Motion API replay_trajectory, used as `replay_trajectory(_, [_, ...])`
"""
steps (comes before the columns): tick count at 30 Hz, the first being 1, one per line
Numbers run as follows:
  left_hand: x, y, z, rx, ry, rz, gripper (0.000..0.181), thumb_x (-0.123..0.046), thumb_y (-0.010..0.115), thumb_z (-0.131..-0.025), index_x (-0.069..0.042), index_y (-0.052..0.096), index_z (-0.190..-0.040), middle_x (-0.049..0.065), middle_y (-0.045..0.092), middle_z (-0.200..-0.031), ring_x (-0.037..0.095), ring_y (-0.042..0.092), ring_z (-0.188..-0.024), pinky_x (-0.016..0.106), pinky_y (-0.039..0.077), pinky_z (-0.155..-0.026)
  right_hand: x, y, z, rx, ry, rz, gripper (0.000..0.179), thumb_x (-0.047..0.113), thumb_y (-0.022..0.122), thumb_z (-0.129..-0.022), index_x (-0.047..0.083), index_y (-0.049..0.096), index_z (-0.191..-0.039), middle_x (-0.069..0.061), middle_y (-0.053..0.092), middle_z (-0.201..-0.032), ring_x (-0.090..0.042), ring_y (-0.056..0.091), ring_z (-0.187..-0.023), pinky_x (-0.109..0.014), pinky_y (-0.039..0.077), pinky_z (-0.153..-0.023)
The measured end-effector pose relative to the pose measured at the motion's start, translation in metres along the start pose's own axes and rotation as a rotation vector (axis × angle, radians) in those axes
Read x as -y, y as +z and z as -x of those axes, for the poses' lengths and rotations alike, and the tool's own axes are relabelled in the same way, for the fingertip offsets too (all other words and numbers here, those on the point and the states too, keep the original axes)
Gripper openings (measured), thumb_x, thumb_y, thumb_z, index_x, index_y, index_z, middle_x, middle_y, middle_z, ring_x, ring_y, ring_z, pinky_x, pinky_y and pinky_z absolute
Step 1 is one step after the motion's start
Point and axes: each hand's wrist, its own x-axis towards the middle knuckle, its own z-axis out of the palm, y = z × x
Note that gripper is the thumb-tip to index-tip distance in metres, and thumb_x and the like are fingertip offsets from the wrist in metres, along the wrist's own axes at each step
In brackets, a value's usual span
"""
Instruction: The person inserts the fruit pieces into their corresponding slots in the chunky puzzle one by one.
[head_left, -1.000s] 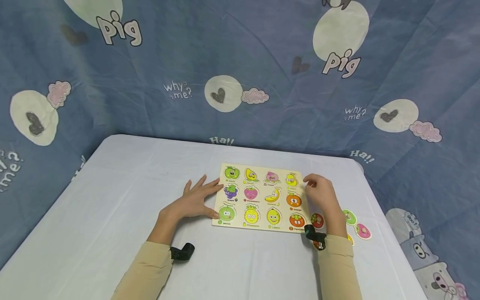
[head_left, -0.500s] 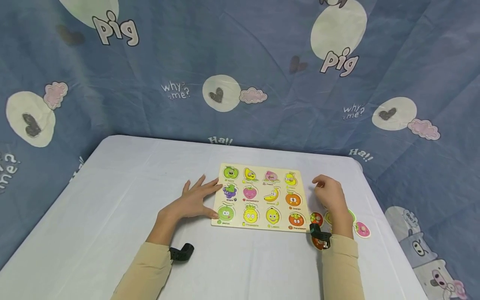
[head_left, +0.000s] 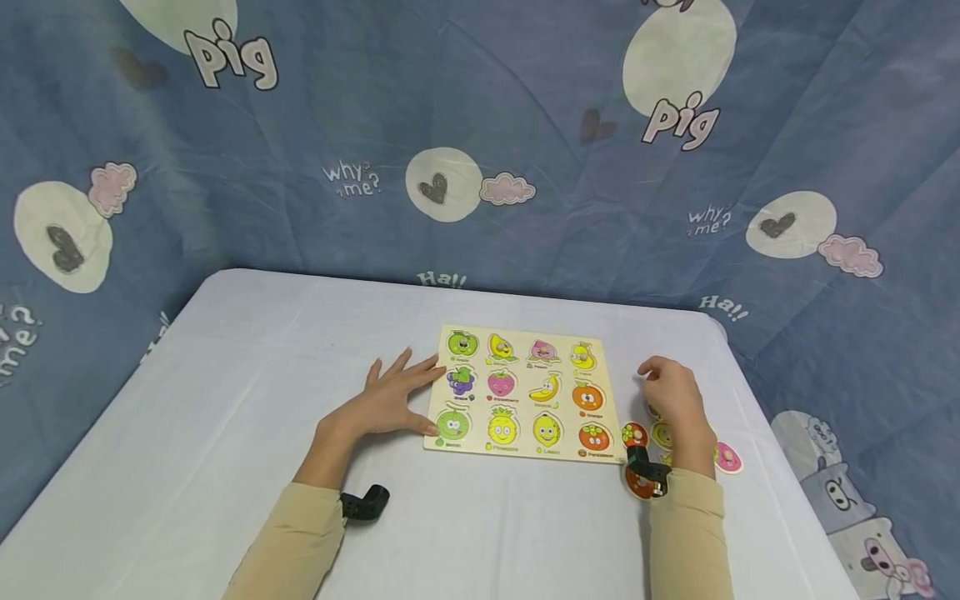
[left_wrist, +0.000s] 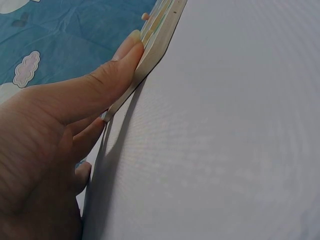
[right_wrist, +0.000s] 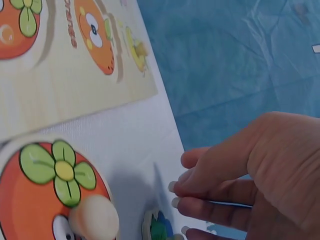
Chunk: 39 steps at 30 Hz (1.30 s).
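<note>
A person in tan sleeves (head_left: 288,542) works over a white-covered table (head_left: 225,417), a fruit picture board (head_left: 480,417) lying flat between both hands. The left hand (head_left: 386,404) meets the board's left side with its fingers spread, the thumb laid on top near the closer corner; it steadies the edge without clenching it. The right hand (head_left: 677,396) hovers off the board's right side, its fingers loosely bent and its visible fingertips free of any piece.

Twelve printed fruits line the board in three rows of four, and a knobbed yellow fruit piece (right_wrist: 134,47) sits at its far right corner. Just right of the board lie loose pieces, among them a knobbed orange-red piece with green leaves (right_wrist: 30,205), a blue-and-green piece (right_wrist: 159,230) and a pink piece (head_left: 727,457). Others, apparently green or yellow, are partly hidden by the right forearm. Behind hangs a blue patterned curtain (head_left: 300,108).
</note>
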Motion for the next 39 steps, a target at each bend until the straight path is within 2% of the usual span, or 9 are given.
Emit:
replay_trajectory(11, [-0.002, 0.000, -0.001, 0.002, 0.010, -0.003, 0.104, -0.057, 0.084, -0.066, -0.028, 0.038, -0.154, -0.002, 0.024, -0.166, 0.037, 0.001, -0.156, 0.069, -0.009, -0.119, -0.010, -0.007, 0.005, 0.037, 0.051, 0.015, 0.030, 0.004, 0.052, -0.086, -0.001, 0.067, -0.111, -0.022, 0.064, -0.108, -0.034, 0.055, -0.094, -0.043, 0.048, -0.077])
replay_trajectory(19, [0.001, 0.002, -0.002, -0.004, 0.017, 0.004, 0.104, -0.058, 0.085, -0.065, -0.028, 0.039, -0.153, -0.002, 0.026, -0.166, 0.037, 0.002, -0.156, 0.070, -0.009, -0.118, -0.011, -0.012, 0.012, 0.073, 0.110, -0.013, 0.025, 0.000, 0.050, -0.086, -0.001, 0.068, -0.103, -0.024, 0.064, -0.108, -0.033, 0.055, -0.091, -0.038, 0.048, -0.072])
replay_trajectory(28, [0.000, 0.001, -0.001, -0.007, 0.015, 0.001, 0.105, -0.058, 0.085, -0.064, -0.027, 0.039, -0.153, -0.001, 0.026, -0.166, 0.038, 0.003, -0.156, 0.071, -0.008, -0.118, -0.017, -0.019, 0.016, 0.161, 0.062, -0.023, 0.019, 0.000, 0.053, -0.084, -0.001, 0.068, -0.095, -0.016, 0.066, -0.091, -0.025, 0.056, -0.077, -0.029, 0.045, -0.061])
replay_trajectory(39, [-0.001, 0.001, 0.000, -0.010, 0.000, -0.004, 0.103, -0.059, 0.084, -0.065, -0.027, 0.040, -0.153, 0.000, 0.027, -0.165, 0.038, 0.004, -0.156, 0.070, -0.006, -0.119, -0.020, -0.019, 0.016, 0.175, 0.078, -0.005, 0.013, 0.001, 0.059, -0.084, -0.001, 0.067, -0.095, -0.015, 0.063, -0.090, -0.026, 0.055, -0.080, -0.033, 0.046, -0.066])
